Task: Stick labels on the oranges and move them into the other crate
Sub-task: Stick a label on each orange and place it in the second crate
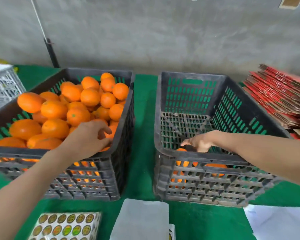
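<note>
A black slatted crate (pixel 121 108) on the left is heaped with oranges (pixel 73 103). My left hand (pixel 92 134) reaches into its near right corner, fingers curled round an orange (pixel 111 133) there. The black crate (pixel 190 78) on the right is nearly bare, with a few oranges (pixel 181 150) low at its near wall, partly seen through the slats. My right hand (pixel 200 142) hangs inside that crate just above them, fingers loosely spread and holding nothing. A sheet of round labels (pixel 66 226) lies at the front left of the green table.
A grey sheet (pixel 142 220) and white paper (pixel 277 222) lie at the front. Flattened red cartons (pixel 280 96) are stacked at the right. A white crate (pixel 3 84) stands at the far left. The grey wall is close behind, with a dark pole (pixel 50 52).
</note>
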Action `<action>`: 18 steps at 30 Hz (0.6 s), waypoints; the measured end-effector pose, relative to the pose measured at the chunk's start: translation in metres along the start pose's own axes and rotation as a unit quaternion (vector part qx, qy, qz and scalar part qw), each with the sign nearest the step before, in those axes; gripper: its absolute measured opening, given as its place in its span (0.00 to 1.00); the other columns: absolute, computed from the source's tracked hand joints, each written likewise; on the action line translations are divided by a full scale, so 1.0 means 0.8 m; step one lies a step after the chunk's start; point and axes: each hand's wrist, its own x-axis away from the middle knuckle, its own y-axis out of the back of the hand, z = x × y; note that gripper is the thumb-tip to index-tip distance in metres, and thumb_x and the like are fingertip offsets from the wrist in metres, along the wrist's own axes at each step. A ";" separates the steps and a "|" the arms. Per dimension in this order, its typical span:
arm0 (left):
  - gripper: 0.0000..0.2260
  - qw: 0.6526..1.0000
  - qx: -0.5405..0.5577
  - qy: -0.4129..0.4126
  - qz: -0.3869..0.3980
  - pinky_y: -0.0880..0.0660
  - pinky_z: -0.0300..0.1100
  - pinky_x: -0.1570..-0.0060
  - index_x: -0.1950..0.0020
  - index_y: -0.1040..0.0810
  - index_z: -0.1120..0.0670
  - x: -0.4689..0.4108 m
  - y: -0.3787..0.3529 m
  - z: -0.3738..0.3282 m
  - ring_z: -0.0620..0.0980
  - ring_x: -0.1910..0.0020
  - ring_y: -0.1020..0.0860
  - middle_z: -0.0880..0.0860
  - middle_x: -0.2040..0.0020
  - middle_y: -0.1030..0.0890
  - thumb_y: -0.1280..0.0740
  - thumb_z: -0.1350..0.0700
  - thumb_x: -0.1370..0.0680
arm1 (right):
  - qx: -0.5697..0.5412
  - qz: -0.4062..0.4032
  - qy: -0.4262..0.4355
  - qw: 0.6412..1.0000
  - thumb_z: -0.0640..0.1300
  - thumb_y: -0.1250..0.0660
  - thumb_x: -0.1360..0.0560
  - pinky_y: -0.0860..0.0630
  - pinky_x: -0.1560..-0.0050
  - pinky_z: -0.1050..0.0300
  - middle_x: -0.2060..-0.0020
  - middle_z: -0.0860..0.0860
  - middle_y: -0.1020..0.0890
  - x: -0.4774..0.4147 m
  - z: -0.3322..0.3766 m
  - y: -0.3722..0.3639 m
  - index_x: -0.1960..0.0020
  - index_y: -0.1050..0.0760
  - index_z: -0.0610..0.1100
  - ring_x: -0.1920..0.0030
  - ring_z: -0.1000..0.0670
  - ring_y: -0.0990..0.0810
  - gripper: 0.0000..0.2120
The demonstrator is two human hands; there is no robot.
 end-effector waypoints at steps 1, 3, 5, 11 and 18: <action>0.07 1.000 -0.005 0.000 0.001 0.37 0.36 0.66 0.52 0.21 0.54 0.000 -0.001 -0.001 0.42 0.66 0.28 0.45 0.64 0.24 0.27 0.59 0.29 | 0.008 -0.011 -0.001 1.000 0.39 0.33 0.25 0.31 0.35 0.52 0.24 0.47 0.45 0.007 0.006 0.007 0.23 0.50 0.47 0.28 0.45 0.38 0.37; 0.07 1.000 -0.021 -0.002 0.012 0.37 0.36 0.64 0.50 0.21 0.55 -0.001 0.001 -0.004 0.46 0.61 0.26 0.48 0.61 0.23 0.28 0.57 0.27 | 0.034 -0.121 0.013 0.992 0.44 0.32 0.24 0.33 0.38 0.60 0.28 0.45 0.36 0.030 0.018 0.031 0.26 0.42 0.41 0.31 0.46 0.33 0.31; 0.08 0.999 -0.039 -0.013 0.030 0.37 0.34 0.63 0.48 0.21 0.54 -0.005 0.003 -0.003 0.48 0.56 0.24 0.50 0.57 0.21 0.30 0.55 0.27 | 0.044 -0.322 0.038 0.945 0.47 0.34 0.24 0.31 0.41 0.58 0.34 0.45 0.28 0.059 0.033 0.056 0.31 0.33 0.41 0.36 0.46 0.27 0.23; 0.20 0.983 -0.179 0.036 0.031 0.30 0.49 0.44 0.35 0.31 0.58 -0.067 0.038 0.053 0.61 0.39 0.29 0.60 0.39 0.28 0.33 0.61 0.27 | -0.065 -0.597 0.227 0.767 0.40 0.32 0.26 0.27 0.49 0.57 0.49 0.48 0.19 0.136 0.146 0.069 0.43 0.22 0.43 0.52 0.48 0.20 0.12; 0.32 0.958 -0.222 0.102 0.150 0.29 0.52 0.51 0.27 0.41 0.51 -0.104 0.036 0.104 0.67 0.41 0.27 0.65 0.31 0.39 0.30 0.60 0.27 | -0.045 -0.562 0.270 0.780 0.42 0.38 0.22 0.28 0.43 0.47 0.43 0.50 0.22 0.152 0.239 0.059 0.40 0.25 0.46 0.42 0.47 0.25 0.11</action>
